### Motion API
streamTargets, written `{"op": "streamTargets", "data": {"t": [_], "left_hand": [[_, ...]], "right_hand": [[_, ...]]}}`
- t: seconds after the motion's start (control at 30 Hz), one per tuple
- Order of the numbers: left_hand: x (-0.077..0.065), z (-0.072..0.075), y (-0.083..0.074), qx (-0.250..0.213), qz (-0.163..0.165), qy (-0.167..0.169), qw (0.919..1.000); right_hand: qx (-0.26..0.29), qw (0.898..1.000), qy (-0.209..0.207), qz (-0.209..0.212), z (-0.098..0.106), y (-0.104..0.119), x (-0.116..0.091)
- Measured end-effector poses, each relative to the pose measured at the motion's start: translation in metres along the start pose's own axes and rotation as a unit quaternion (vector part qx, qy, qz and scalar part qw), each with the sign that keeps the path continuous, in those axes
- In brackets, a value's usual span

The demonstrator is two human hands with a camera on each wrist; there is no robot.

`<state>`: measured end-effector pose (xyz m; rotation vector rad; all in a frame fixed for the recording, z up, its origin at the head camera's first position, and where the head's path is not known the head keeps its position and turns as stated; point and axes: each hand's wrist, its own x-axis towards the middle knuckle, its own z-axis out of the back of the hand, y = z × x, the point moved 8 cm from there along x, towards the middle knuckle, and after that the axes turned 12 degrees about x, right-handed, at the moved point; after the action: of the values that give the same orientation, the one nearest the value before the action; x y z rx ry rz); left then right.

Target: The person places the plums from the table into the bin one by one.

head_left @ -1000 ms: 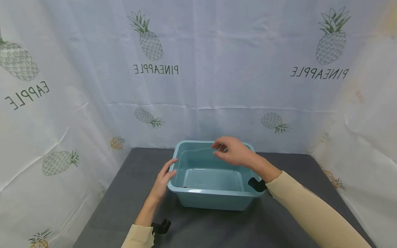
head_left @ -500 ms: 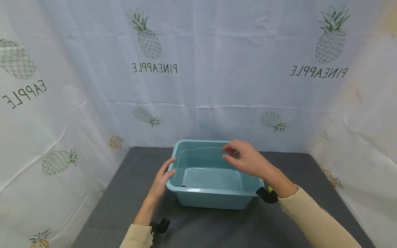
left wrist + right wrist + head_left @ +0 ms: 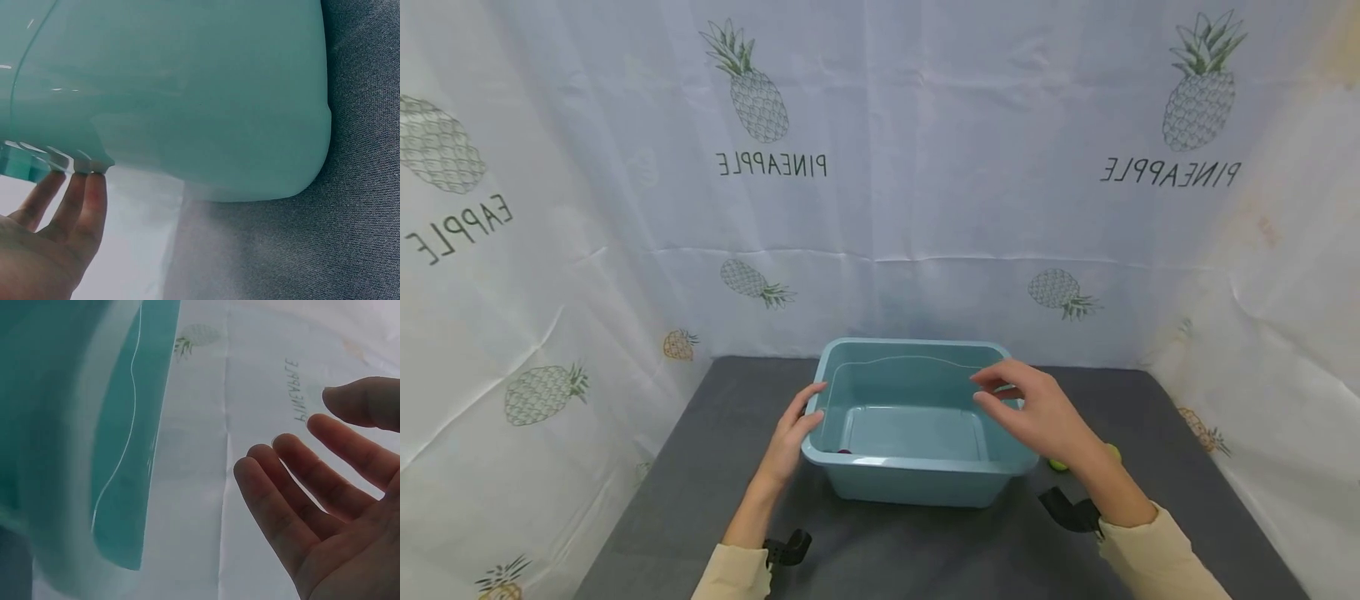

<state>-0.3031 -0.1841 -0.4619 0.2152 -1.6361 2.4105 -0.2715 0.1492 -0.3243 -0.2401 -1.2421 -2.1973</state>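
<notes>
A light blue plastic basin (image 3: pixel 925 467) stands on the dark table. My left hand (image 3: pixel 786 437) grips its left rim; in the left wrist view the fingers (image 3: pixel 90 209) reach up under the rim from outside. My right hand (image 3: pixel 1030 408) hovers over the basin's right side, fingers loosely bent, thumb apart, nothing between them. From the right wrist, the same hand (image 3: pixel 331 494) appears beside the rim, palm bare. A thin pale wavy line (image 3: pixel 133 387) runs along the basin's inner wall. Inside the near left corner shows a small dark red thing (image 3: pixel 844 452), mostly hidden by the rim.
Something yellow-green (image 3: pixel 1058 465) lies on the dark tabletop (image 3: pixel 700 467) right of the basin, partly covered by my right wrist. A pale curtain (image 3: pixel 925 208) with pineapple prints hangs behind and at both sides. Black wrist cameras sit on both wrists.
My right hand has moved right and toward me, from over the basin's back middle to its right side, uncovering the yellow-green thing. The left hand has stayed at the rim.
</notes>
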Motion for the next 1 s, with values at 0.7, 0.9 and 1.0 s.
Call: {"op": "streamTargets", "data": {"t": [0.7,0.9,1.0], "left_hand": [[0.0,0.0,-0.002,-0.001,0.006,0.005,1.0],[-0.001,0.0,-0.001,-0.004,0.019,0.002,0.9998],[-0.002,-0.001,-0.001,-0.005,0.022,0.002,0.9997]], "right_hand": [[-0.02,0.994,-0.092,-0.057,0.033,-0.044,-0.06],[-0.03,0.989,-0.13,-0.062,0.042,-0.065,-0.073],[-0.035,0.986,-0.149,-0.065,0.046,-0.076,-0.081]]}}
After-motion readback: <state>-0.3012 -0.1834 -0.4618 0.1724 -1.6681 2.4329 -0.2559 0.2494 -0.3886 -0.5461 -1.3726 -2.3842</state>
